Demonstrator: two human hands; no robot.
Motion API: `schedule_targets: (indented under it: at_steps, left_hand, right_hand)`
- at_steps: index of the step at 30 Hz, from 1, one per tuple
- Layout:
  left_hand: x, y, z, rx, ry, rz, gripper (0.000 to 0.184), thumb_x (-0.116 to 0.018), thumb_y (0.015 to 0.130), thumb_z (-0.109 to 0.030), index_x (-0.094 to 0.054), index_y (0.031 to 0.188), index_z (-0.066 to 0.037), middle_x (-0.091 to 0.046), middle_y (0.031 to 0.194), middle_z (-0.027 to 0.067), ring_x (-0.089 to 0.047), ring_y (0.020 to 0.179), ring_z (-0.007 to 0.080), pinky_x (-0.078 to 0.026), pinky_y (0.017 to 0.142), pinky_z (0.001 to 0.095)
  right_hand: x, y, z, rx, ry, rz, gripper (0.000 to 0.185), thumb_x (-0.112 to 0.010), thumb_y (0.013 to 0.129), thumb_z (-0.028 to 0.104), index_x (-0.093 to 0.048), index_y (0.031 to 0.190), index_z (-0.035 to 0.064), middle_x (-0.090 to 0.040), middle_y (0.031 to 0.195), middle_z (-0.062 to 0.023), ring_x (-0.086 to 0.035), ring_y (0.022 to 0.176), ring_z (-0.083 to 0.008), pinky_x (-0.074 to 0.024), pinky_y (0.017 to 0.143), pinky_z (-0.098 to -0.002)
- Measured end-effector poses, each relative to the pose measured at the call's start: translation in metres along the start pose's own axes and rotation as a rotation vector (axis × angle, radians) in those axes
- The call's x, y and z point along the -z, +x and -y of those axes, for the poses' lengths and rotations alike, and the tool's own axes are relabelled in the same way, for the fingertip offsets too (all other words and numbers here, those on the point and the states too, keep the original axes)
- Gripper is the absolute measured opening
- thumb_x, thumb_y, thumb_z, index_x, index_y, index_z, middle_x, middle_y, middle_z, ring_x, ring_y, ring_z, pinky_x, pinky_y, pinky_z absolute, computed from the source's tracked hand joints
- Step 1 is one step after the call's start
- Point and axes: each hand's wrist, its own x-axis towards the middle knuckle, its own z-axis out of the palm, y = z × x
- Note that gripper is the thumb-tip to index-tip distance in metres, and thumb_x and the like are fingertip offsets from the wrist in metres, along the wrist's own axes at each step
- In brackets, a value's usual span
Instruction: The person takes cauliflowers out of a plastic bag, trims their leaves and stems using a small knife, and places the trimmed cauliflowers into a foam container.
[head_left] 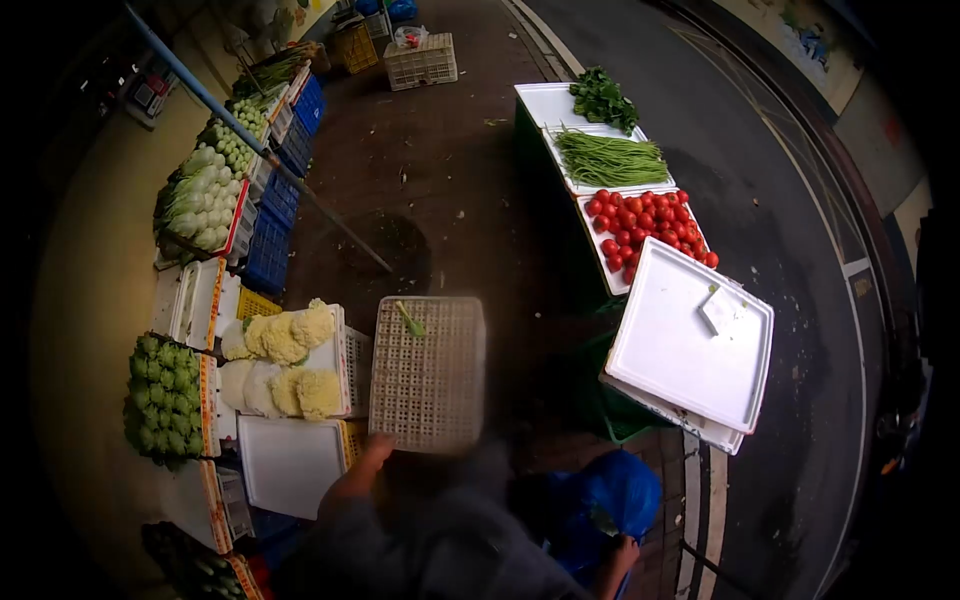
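My left hand (378,450) is at the near left corner of an upturned pale plastic crate (428,385), its fingers wrapped at the edge. A small green leafy piece (410,320) lies on the crate's perforated surface. Down at the lower right, my right hand (625,553) is closed at the side of a blue plastic bag (625,490), holding a part of it. Left of the crate, cauliflowers (290,335) sit on a white foam tray (343,362).
An empty white tray (290,465) lies near my left arm. Tomatoes (650,225), long beans (610,158) and a stacked white lid (685,340) stand along the right. A slanting pole (330,212) crosses the left side; blue crates (268,250) line it.
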Motion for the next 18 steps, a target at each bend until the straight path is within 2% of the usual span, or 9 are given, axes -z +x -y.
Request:
schedule_targets:
  at_steps: [2,4,6,9,10,12,14,17,18]
  left_hand:
    - [0.002,-0.025,0.016,0.002,-0.031,0.015,0.035,-0.069,0.095,-0.034,-0.069,0.107,-0.001,-0.062,0.083,0.0091,-0.057,0.073,0.0199,-0.048,0.065,0.0405]
    - [0.016,-0.059,0.019,-0.005,-0.117,0.091,0.033,-0.069,0.096,-0.033,-0.069,0.107,-0.001,-0.062,0.083,0.0063,-0.056,0.071,0.0167,-0.047,0.063,0.0369]
    - [0.030,-0.036,0.059,0.038,-0.136,0.215,0.041,-0.065,0.101,-0.039,-0.064,0.123,-0.004,-0.065,0.102,0.0080,-0.060,0.086,0.0197,-0.052,0.080,0.0374]
    - [0.052,-0.081,0.046,-0.061,-0.261,0.092,0.040,-0.066,0.100,-0.039,-0.064,0.120,-0.005,-0.066,0.104,0.0070,-0.060,0.087,0.0176,-0.052,0.081,0.0353]
    - [0.056,-0.086,0.045,-0.066,-0.286,0.070,0.040,-0.066,0.100,-0.039,-0.064,0.121,-0.005,-0.067,0.106,0.0074,-0.061,0.088,0.0176,-0.052,0.082,0.0354]
    - [0.066,-0.097,0.038,-0.105,-0.377,0.095,0.042,-0.067,0.099,-0.039,-0.063,0.123,-0.004,-0.067,0.108,0.0083,-0.063,0.093,0.0178,-0.053,0.084,0.0351]
    - [0.061,-0.091,0.042,-0.250,-0.504,0.138,0.038,-0.069,0.097,-0.029,-0.064,0.120,0.001,-0.068,0.099,0.0059,-0.062,0.086,0.0137,-0.052,0.076,0.0288]
    - [0.057,-0.095,0.034,-0.341,-0.534,0.269,0.039,-0.070,0.097,-0.025,-0.064,0.123,0.004,-0.071,0.104,0.0101,-0.068,0.088,0.0166,-0.055,0.078,0.0282]
    - [0.060,-0.101,0.022,-0.357,-0.531,0.308,0.040,-0.071,0.097,-0.025,-0.064,0.123,0.004,-0.072,0.105,0.0114,-0.069,0.091,0.0176,-0.056,0.080,0.0284]
  right_hand:
    - [0.009,-0.003,0.026,0.320,-0.361,0.075,0.017,-0.066,0.077,0.015,-0.067,0.078,-0.0017,-0.067,0.085,-0.0253,-0.064,0.076,-0.0443,-0.0511,0.068,-0.0497]
    - [-0.017,0.018,-0.010,0.463,-0.481,0.166,0.020,-0.068,0.073,0.016,-0.067,0.080,-0.0023,-0.065,0.081,-0.0247,-0.062,0.071,-0.0420,-0.0504,0.064,-0.0452]
    - [-0.021,0.011,0.056,-0.409,0.327,0.334,0.021,-0.069,0.072,0.017,-0.068,0.085,0.0000,-0.065,0.081,-0.0219,-0.062,0.072,-0.0383,-0.0505,0.067,-0.0409]
    - [-0.065,0.013,0.024,0.265,-0.113,0.355,0.018,-0.068,0.072,0.013,-0.069,0.087,0.0041,-0.066,0.083,-0.0179,-0.063,0.074,-0.0345,-0.0488,0.066,-0.0395]
    - [-0.070,0.005,0.062,0.532,-0.290,0.393,0.017,-0.068,0.073,0.013,-0.069,0.088,0.0050,-0.066,0.084,-0.0174,-0.063,0.074,-0.0341,-0.0490,0.066,-0.0396]
    - [-0.095,-0.004,0.087,0.843,-0.477,0.402,0.013,-0.066,0.075,0.010,-0.070,0.087,0.0058,-0.066,0.085,-0.0184,-0.064,0.075,-0.0342,-0.0501,0.066,-0.0401]
    - [-0.129,-0.006,0.101,0.990,-0.461,0.410,0.015,-0.066,0.078,0.012,-0.072,0.089,0.0034,-0.067,0.082,-0.0153,-0.066,0.075,-0.0301,-0.0513,0.068,-0.0385]
    - [-0.183,-0.015,0.141,0.498,-0.123,0.637,0.020,-0.067,0.083,0.017,-0.072,0.088,-0.0013,-0.068,0.078,-0.0097,-0.065,0.071,-0.0219,-0.0505,0.065,-0.0345]
    - [-0.199,-0.018,0.159,0.508,-0.103,0.649,0.022,-0.067,0.084,0.019,-0.072,0.087,-0.0022,-0.068,0.077,-0.0093,-0.065,0.070,-0.0209,-0.0503,0.064,-0.0339]
